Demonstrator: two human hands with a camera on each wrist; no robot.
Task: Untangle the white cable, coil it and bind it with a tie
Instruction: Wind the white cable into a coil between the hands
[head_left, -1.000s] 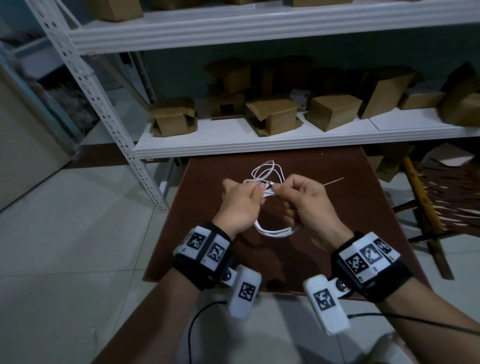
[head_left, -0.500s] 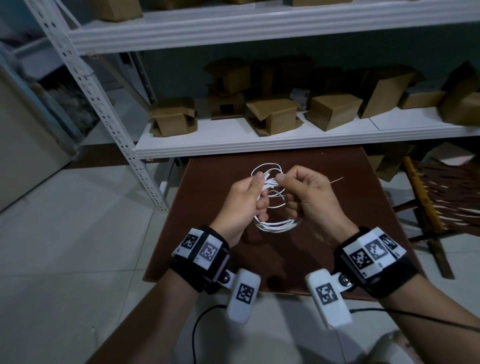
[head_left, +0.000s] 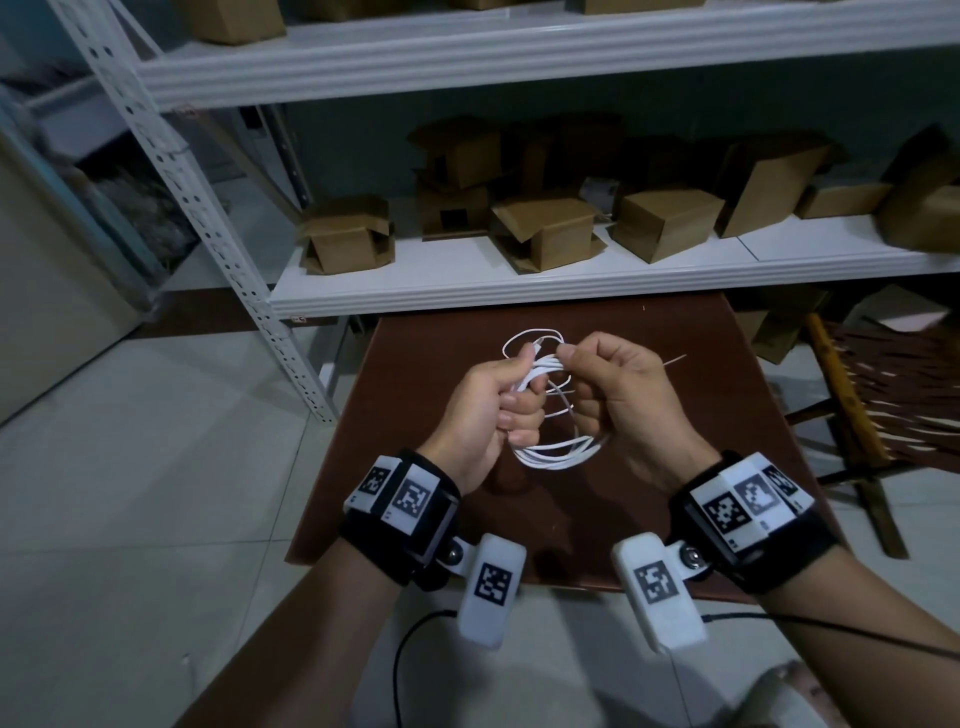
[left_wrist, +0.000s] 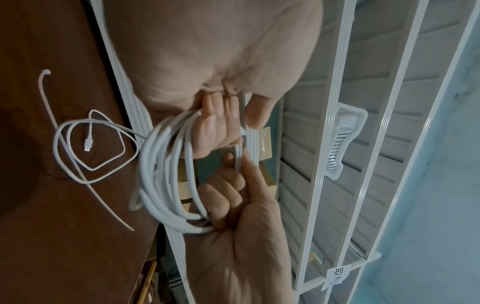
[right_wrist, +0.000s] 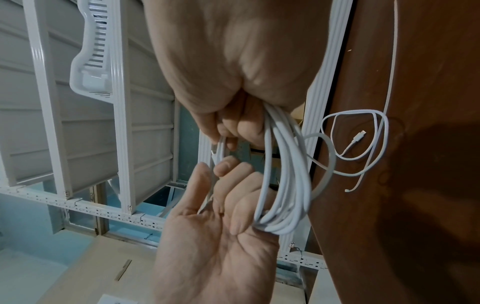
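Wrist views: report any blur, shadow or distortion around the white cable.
Left wrist: the white cable coil near the lens is slightly motion-blurred, shelf rails bow. Right wrist: a dark shadow lies on the brown table, coil fairly sharp. Head: dim, edges curved.

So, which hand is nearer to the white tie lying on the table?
Right. The right hand is just in front of the tie; the left hand is farther off, on the other side of the cable coil.

2 hands (head_left: 483, 405) (head_left: 631, 402), 1 white cable (head_left: 558, 452), 1 tie (left_wrist: 78, 164), 1 brown table (head_left: 727, 415), 2 wrist cameras (head_left: 491, 592) (head_left: 657, 592).
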